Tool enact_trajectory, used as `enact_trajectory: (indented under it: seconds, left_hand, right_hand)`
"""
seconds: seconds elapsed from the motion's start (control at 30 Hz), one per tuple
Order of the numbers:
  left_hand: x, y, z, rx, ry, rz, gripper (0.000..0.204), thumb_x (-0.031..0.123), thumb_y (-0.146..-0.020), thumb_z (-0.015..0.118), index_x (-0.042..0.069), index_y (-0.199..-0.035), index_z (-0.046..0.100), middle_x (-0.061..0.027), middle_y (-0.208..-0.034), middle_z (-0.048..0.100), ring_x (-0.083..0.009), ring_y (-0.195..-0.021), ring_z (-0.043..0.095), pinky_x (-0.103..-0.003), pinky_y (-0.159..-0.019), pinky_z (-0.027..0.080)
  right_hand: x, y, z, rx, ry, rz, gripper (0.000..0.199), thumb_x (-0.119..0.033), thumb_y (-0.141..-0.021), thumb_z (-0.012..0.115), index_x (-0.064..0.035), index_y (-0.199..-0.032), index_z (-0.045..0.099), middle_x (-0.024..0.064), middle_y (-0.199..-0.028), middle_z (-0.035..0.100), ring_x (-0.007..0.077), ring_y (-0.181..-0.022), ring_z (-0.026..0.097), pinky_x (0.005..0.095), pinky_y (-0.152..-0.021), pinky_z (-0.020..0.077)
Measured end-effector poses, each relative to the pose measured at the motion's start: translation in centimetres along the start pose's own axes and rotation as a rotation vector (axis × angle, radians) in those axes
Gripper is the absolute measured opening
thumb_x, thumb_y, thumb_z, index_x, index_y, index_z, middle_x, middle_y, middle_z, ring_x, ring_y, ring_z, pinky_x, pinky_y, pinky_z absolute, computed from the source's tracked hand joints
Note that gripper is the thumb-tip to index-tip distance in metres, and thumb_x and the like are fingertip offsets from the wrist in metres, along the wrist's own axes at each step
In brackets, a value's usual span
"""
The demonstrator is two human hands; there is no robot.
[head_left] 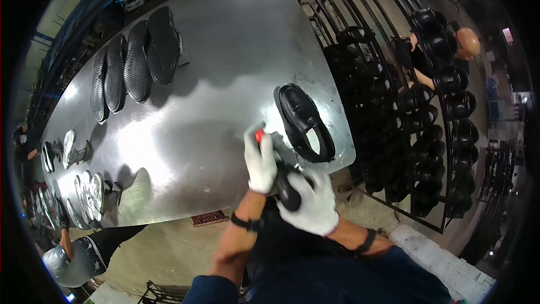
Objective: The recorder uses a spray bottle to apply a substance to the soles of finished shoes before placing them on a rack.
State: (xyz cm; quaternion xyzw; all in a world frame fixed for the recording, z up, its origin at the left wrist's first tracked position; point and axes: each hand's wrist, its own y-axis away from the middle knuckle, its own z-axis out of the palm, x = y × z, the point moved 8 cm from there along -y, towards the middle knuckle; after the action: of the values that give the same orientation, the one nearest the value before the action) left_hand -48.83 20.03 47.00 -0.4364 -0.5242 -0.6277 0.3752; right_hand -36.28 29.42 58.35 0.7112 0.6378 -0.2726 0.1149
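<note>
The black shoe (289, 194) under handling is located between the two gloved hands, just off the near edge of the metal table (219, 34), low and right of centre. Its long axis runs roughly fore and aft from the wearer, the far end leaning slightly left; a rounded, glossy end points back toward the wearer's body, though the gloves cover too much to confirm whether this is toe or heel. The right hand (312, 205) is closed along the shoe's right side, fingers bent over it. The left hand (261, 163) is partly curled at the opposite side, with a small red item (259, 135) held between its fingers. Just beyond, a black loafer (298, 107) rests upright on the table, toe pointing away and leftward, heel toward the near right corner. Four shoes with black soles (137, 62) facing up are lined side by side at far left.
</note>
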Motion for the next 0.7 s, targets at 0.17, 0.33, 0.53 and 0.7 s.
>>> enact_trajectory:
  seconds: [0.17, 0.33, 0.53, 0.7]
  left_hand:
    - [1.3, 9.9, 0.2, -0.048, -0.1, 0.565, 0.043, -0.005, -0.099, 0.041, 0.003, -0.141, 0.041, -0.0127, -0.089, 0.064, -0.0207, -0.073, 0.066, -0.034, -0.067, 0.058]
    - [-0.2, -1.9, -1.6, 0.141, 0.247, 0.009, 0.051, 0.021, -0.114, 0.044, 0.002, -0.159, 0.033, -0.0075, -0.085, 0.066, -0.0122, -0.062, 0.06, -0.028, -0.058, 0.052]
    - [-10.2, -9.8, -4.9, 0.243, -0.463, 0.305, 0.031, 0.022, -0.107, 0.053, 0.003, -0.13, 0.063, -0.0101, -0.105, 0.068, -0.0173, -0.077, 0.063, -0.034, -0.076, 0.056]
    - [-13.6, -6.0, -3.5, -0.055, -0.483, 0.193, 0.04, 0.026, -0.102, 0.062, 0.001, -0.133, 0.063, -0.0199, -0.129, 0.069, -0.0402, -0.114, 0.066, -0.046, -0.099, 0.054]
  right_hand:
    - [4.1, 12.0, -7.7, -0.064, -0.22, -0.3, 0.056, -0.03, -0.063, 0.097, -0.0189, -0.106, 0.063, 0.0129, -0.116, 0.051, 0.0345, -0.102, 0.059, 0.0509, -0.086, 0.0547]
    - [5.4, 5.0, -14.5, 0.443, -0.281, -0.31, 0.076, -0.01, -0.062, 0.082, -0.0133, -0.131, 0.05, 0.0118, -0.126, 0.048, 0.0349, -0.11, 0.055, 0.0506, -0.09, 0.0531]
    - [9.5, 1.0, 0.9, 0.48, -0.646, 0.587, 0.085, -0.007, -0.082, 0.077, 0.0002, -0.157, 0.037, 0.0239, -0.146, 0.051, 0.0329, -0.134, 0.055, 0.0389, -0.115, 0.0432]
    - [13.3, 0.3, 4.6, -0.192, -0.291, 0.43, 0.074, -0.011, -0.083, 0.066, 0.0046, -0.153, 0.046, 0.0275, -0.155, 0.051, 0.0434, -0.144, 0.05, 0.0434, -0.12, 0.0411]
